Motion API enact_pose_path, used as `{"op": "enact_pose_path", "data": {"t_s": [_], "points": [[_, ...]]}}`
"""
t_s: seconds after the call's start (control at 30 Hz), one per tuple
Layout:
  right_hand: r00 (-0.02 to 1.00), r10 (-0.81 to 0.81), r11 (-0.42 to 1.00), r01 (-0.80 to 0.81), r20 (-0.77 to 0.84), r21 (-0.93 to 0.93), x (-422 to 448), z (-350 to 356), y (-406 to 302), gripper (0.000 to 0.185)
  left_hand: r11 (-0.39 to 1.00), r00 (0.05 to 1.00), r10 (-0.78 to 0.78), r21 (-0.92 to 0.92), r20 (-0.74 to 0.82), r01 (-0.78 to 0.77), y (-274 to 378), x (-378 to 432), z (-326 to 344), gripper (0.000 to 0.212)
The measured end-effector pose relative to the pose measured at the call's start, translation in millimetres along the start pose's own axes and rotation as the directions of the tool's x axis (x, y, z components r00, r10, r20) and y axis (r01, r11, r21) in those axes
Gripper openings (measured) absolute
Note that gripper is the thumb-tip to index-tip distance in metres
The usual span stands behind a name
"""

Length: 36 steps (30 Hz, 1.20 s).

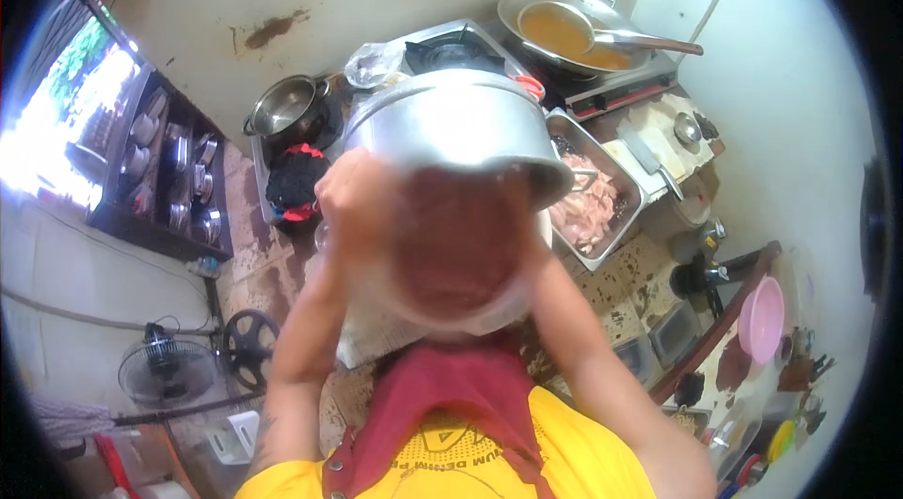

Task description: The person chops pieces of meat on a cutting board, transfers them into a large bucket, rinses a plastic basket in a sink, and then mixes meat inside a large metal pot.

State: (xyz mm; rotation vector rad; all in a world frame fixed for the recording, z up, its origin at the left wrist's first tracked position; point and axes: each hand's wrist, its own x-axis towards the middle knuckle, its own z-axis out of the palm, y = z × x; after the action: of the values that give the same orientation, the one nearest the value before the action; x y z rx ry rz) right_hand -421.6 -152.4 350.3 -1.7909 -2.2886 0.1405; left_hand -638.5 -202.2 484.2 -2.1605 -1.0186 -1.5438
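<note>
A large aluminium pot (455, 114) is tipped with its mouth towards me. My left hand (358, 192) grips it at its left side. My right hand (528, 213) reaches up to the right part of the mouth, and the rim hides most of its fingers. Below the mouth is a blurred dark reddish-brown mass (458, 245). A pale, rounded rim (451, 324), perhaps of a basin, curves around its lower edge, close to my maroon apron (451, 375).
Right of the pot, a steel tray (621, 234) holds raw meat (582, 210). A wok (518, 9) with brownish liquid and a ladle (642, 40) stands on a stove. A cleaver (642, 150) rests farther right. Left are a steel pot (282, 107) and a black cloth (296, 178).
</note>
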Motion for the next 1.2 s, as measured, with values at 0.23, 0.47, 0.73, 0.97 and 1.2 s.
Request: {"op": "enact_pose_path", "data": {"t_s": [0.23, 0.47, 0.73, 0.97, 1.2], "points": [[0.742, 0.193, 0.98, -0.109, -0.642, 0.168, -20, 18, -47, 0.039, 0.985, 0.995, -0.042, -0.17, -0.09, 0.026, -24, -6, -17, 0.025], [0.796, 0.285, 0.949, -0.157, -0.535, 0.273, -40, 7, -33, 0.039, 0.957, 0.995, -0.072, -0.288, -0.075, 0.047, -27, -15, -18, 0.023], [0.786, 0.307, 0.934, -0.143, -0.536, 0.326, -52, 18, -54, 0.039, 0.949, 0.996, -0.048, -0.314, -0.076, 0.022, -49, -33, -11, 0.024], [0.767, 0.355, 0.916, -0.17, -0.535, 0.364, -72, 29, -59, 0.039, 0.939, 0.994, -0.053, -0.343, -0.094, 0.018, -31, -30, -22, 0.028], [0.764, 0.356, 0.91, -0.153, -0.538, 0.384, -56, 24, -56, 0.039, 0.932, 0.984, -0.1, -0.36, -0.144, 0.042, -45, -23, -11, 0.03]]}}
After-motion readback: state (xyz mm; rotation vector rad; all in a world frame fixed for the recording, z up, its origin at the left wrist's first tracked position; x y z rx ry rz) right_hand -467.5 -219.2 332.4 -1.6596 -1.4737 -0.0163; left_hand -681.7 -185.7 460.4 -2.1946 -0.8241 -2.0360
